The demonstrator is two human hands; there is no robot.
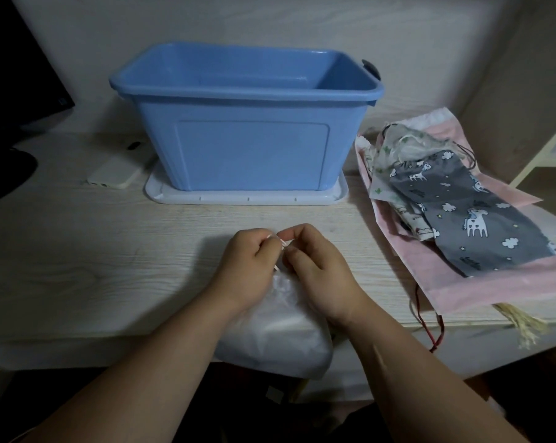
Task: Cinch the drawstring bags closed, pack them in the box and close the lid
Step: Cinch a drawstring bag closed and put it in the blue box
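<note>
1. The desk [78, 251] is carrying everything, with a dark monitor [14, 75] standing at its far left.
2. The box [251, 148] is sitting open at the back centre, pinning its lid [238, 198], which is lying flat beneath it.
3. To the right, a grey bag [481, 219] is lying on top of other bags, all on a pink bag [494, 282], well apart from my hands.
4. The white bag [280, 343] is lying at the near edge, partly overhanging, under my wrists.
5. My left hand [244, 266] and right hand [318, 266] are both pinching its cord [282, 242], and they are blocking my view of the bag's mouth.
6. A phone [117, 174] is lying just left of the lid.
</note>
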